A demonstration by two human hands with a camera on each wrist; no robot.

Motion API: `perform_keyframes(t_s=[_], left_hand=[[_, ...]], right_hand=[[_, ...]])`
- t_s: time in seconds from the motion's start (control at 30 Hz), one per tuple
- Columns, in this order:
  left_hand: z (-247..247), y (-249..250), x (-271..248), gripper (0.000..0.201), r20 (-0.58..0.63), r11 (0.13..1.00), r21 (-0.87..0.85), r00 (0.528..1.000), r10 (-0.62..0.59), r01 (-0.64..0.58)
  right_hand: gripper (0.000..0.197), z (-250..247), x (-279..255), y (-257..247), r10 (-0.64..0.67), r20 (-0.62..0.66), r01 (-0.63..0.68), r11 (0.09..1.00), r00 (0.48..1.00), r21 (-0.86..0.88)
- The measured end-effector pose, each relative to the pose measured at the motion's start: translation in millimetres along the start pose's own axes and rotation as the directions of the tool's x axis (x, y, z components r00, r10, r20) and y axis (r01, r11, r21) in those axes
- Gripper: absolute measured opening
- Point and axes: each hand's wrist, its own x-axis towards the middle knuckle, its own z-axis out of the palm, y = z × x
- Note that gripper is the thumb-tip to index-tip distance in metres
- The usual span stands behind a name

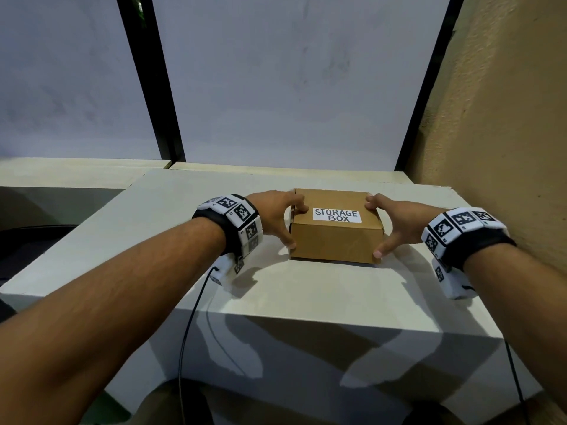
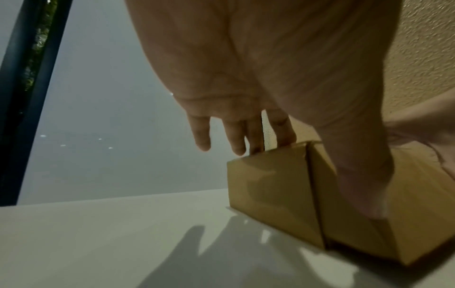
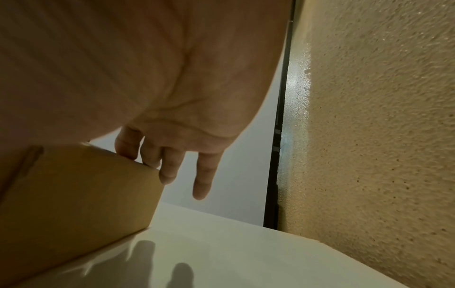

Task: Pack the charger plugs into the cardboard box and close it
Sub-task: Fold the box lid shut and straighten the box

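A closed brown cardboard box (image 1: 336, 237) with a white "STORAGE BOX" label (image 1: 336, 215) sits on the white table (image 1: 306, 296). My left hand (image 1: 293, 225) grips its left side, fingers curled over the top edge and thumb down the front left corner. My right hand (image 1: 380, 229) mirrors it on the right side. In the left wrist view two fingertips (image 2: 285, 140) touch the box (image 2: 265, 194) top and the thumb presses its front. In the right wrist view fingers (image 3: 147, 155) rest on the box (image 3: 74, 194) top edge. No charger plugs are visible.
A rough beige wall (image 1: 491, 118) stands close on the right of the table. Grey panels with black frames (image 1: 165, 102) rise behind it. Black cables (image 1: 190, 332) hang from my wrists over the table's front edge.
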Motion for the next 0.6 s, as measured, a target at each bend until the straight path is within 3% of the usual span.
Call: perform_keyframes(t_s=[0.23,0.6], left_hand=[[6.4,-3.9,-3.6,0.083,-0.066,0.999,0.005,0.997,0.033,-0.033],[10.4,-5.9,4.2,0.081,-0.095,0.998,0.054,0.995,0.021,-0.016]], right_hand=[[0.132,-1.0,3.9,0.6,-0.046,-0.033,0.047,0.999,0.998,0.011],[0.118,-1.6,8.0,-4.1,-0.080,-0.131,0.079,0.997,0.988,-0.014]])
